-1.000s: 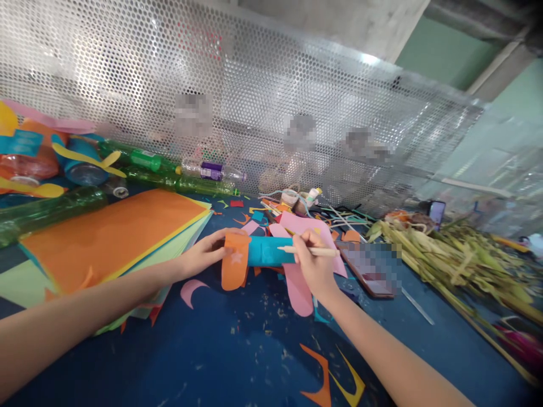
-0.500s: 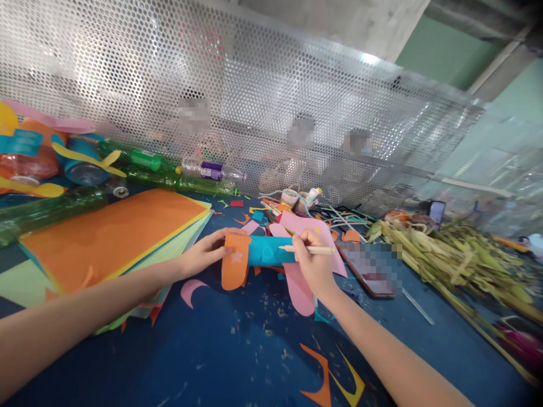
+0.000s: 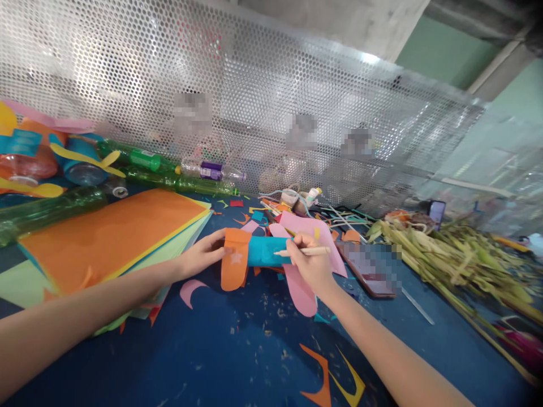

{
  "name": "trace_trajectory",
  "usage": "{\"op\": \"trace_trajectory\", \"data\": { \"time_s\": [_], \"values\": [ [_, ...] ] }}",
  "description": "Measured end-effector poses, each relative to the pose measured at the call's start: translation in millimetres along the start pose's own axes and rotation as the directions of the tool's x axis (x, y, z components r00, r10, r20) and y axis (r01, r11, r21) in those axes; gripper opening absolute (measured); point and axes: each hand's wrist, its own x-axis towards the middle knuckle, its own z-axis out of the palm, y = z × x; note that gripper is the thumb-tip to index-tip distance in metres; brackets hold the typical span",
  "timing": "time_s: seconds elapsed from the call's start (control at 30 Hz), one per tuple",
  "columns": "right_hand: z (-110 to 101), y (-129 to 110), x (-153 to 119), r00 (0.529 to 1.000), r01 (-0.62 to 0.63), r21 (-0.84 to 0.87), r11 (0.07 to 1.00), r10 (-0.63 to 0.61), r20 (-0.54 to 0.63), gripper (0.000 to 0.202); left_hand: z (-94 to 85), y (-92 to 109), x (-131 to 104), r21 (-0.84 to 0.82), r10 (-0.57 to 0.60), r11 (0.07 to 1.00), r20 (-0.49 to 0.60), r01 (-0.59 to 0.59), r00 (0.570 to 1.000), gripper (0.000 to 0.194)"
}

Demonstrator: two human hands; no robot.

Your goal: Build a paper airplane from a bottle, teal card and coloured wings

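Head view shows the left hand (image 3: 203, 255), fingers bent and partly closed, holding the left end of a blue paper model (image 3: 263, 249) beside its orange flap (image 3: 235, 268), while the right hand (image 3: 313, 271) pinches a pale pen (image 3: 321, 250) with its tip at the blue surface. This model lies level above the dark blue table (image 3: 203, 362), between a stack of coloured sheets (image 3: 123, 232) and a phone (image 3: 369, 271), with a pink strip (image 3: 302, 294) by its right end.
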Motion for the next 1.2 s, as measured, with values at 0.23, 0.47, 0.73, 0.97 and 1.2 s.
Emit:
{"op": "trace_trajectory", "data": {
  "time_s": [0.23,0.47,0.73,0.97,1.2],
  "values": [
    [-2,-5,0,0.999,0.013,-0.054,0.998,-0.015,-0.037,0.03,1.8,4,-1,0.03,-0.028,0.999,-0.011,0.028,1.0,0.045],
    [-6,-10,3,0.994,-0.003,-0.044,0.999,-0.002,-0.109,0.027,-0.3,7,-1,0.108,0.042,0.993,0.022,-0.044,0.999,0.04],
    [-6,-4,4,0.985,0.01,0.02,1.0,-0.006,-0.17,0.03,-2.0,2,0,0.045,0.047,0.998,0.046,-0.049,0.998,0.045],
    [-9,-10,6,0.994,-0.024,0.104,0.994,0.035,-0.107,0.032,-0.6,3,0,0.054,0.01,0.998,0.008,-0.011,1.0,0.045],
    [-23,-2,17,0.996,-0.007,0.119,0.993,0.017,-0.082,0.031,-1.3,3,0,0.087,-0.032,0.995,-0.153,0.046,0.988,0.043]
  ]
}}
